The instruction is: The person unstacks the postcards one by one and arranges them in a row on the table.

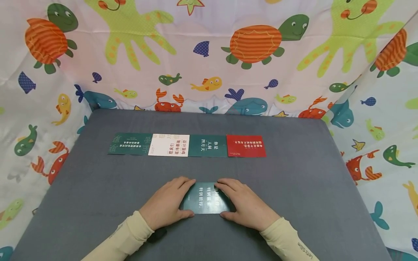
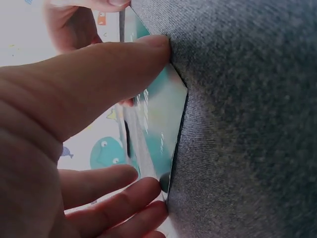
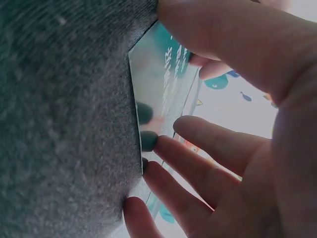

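Observation:
A glossy dark green card (image 1: 205,203) with white vertical writing lies on the grey table between the two hands. My left hand (image 1: 169,199) holds its left end, thumb at the near edge and fingers at the far edge. In the left wrist view the thumb (image 2: 148,49) touches the card's near edge. My right hand (image 1: 246,203) grips the right end in the same way. Its fingertips (image 3: 153,171) meet the card's far side in the right wrist view. Light glares on the card's right half, hiding part of the writing.
Beyond the hands, a row of cards lies edge to edge: a green card (image 1: 130,148), a white card (image 1: 160,145), another green card (image 1: 196,146) and a red card (image 1: 246,141). A curtain (image 1: 196,98) with sea animals surrounds the grey table (image 1: 294,174).

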Demonstrator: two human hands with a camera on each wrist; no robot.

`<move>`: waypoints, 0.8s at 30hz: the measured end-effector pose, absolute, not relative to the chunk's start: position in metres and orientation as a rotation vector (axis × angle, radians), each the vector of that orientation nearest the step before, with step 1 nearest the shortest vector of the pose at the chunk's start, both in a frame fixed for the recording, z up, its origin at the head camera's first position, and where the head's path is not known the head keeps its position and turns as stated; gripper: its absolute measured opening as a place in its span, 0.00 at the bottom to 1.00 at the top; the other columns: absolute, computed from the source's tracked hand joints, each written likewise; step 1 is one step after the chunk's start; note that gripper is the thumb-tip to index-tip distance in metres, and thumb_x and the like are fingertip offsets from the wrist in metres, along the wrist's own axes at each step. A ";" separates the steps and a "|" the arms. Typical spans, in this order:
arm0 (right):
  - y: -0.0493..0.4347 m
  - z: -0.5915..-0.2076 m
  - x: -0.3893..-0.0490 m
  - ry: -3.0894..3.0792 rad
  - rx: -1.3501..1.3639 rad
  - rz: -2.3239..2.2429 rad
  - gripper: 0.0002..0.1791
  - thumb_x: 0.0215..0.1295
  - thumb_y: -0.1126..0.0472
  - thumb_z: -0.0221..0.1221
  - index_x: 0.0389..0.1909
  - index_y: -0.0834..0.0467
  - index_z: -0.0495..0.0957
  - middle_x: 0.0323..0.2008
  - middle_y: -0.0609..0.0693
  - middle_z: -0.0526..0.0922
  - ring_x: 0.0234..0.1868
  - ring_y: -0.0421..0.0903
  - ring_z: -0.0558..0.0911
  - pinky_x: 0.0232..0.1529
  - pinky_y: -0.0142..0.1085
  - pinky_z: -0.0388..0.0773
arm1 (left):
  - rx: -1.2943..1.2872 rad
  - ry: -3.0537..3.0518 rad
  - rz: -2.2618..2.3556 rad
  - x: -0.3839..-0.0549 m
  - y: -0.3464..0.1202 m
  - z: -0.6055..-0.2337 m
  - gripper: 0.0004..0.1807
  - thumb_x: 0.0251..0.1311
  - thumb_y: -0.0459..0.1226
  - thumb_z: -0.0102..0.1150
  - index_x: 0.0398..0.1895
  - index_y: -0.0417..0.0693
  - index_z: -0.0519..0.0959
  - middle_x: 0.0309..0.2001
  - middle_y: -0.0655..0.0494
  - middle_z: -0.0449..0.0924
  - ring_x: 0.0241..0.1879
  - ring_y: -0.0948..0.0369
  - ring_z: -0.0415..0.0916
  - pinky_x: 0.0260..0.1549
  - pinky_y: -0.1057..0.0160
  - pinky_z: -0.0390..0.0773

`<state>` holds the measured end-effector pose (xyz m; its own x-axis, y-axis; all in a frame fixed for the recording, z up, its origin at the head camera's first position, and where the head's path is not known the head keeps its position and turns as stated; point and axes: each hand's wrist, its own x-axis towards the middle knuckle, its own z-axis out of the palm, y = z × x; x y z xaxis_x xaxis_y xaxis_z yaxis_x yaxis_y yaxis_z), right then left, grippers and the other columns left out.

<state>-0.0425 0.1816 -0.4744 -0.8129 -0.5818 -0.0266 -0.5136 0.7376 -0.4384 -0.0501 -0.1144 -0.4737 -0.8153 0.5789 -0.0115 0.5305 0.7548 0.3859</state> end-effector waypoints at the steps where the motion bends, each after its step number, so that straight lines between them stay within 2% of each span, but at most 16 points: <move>1: 0.181 -0.475 -0.042 2.780 -0.881 -0.626 0.46 0.59 0.49 0.79 0.77 0.55 0.73 0.74 0.50 0.75 0.75 0.51 0.74 0.71 0.57 0.78 | 0.899 2.819 0.554 -0.051 -0.114 -0.474 0.52 0.54 0.57 0.83 0.77 0.43 0.73 0.67 0.50 0.78 0.64 0.50 0.80 0.64 0.48 0.82; 9: 0.179 -0.475 -0.042 2.784 -0.861 -0.639 0.47 0.59 0.48 0.80 0.77 0.55 0.72 0.74 0.49 0.75 0.74 0.50 0.75 0.72 0.56 0.78 | 0.914 2.790 0.609 -0.052 -0.106 -0.472 0.51 0.52 0.52 0.84 0.77 0.42 0.73 0.61 0.50 0.77 0.54 0.53 0.78 0.56 0.51 0.83; 11: 0.180 -0.475 -0.042 2.779 -0.849 -0.646 0.47 0.59 0.48 0.80 0.78 0.54 0.72 0.75 0.49 0.74 0.74 0.50 0.74 0.72 0.56 0.78 | 0.926 2.784 0.620 -0.052 -0.104 -0.472 0.51 0.52 0.52 0.83 0.77 0.42 0.73 0.64 0.49 0.76 0.56 0.52 0.79 0.57 0.50 0.83; 17: 0.181 -0.476 -0.044 2.757 -0.804 -0.661 0.51 0.56 0.45 0.81 0.80 0.50 0.70 0.75 0.46 0.74 0.74 0.47 0.73 0.75 0.54 0.76 | 0.964 2.779 0.646 -0.055 -0.101 -0.473 0.50 0.51 0.53 0.81 0.76 0.42 0.73 0.70 0.50 0.76 0.67 0.50 0.75 0.68 0.47 0.79; 24: 0.189 -0.470 -0.054 2.798 -0.847 -0.677 0.53 0.54 0.47 0.83 0.80 0.51 0.70 0.74 0.47 0.74 0.73 0.49 0.74 0.73 0.51 0.79 | 1.057 2.849 0.732 -0.064 -0.096 -0.475 0.51 0.48 0.53 0.83 0.74 0.42 0.74 0.68 0.52 0.78 0.68 0.53 0.74 0.67 0.45 0.76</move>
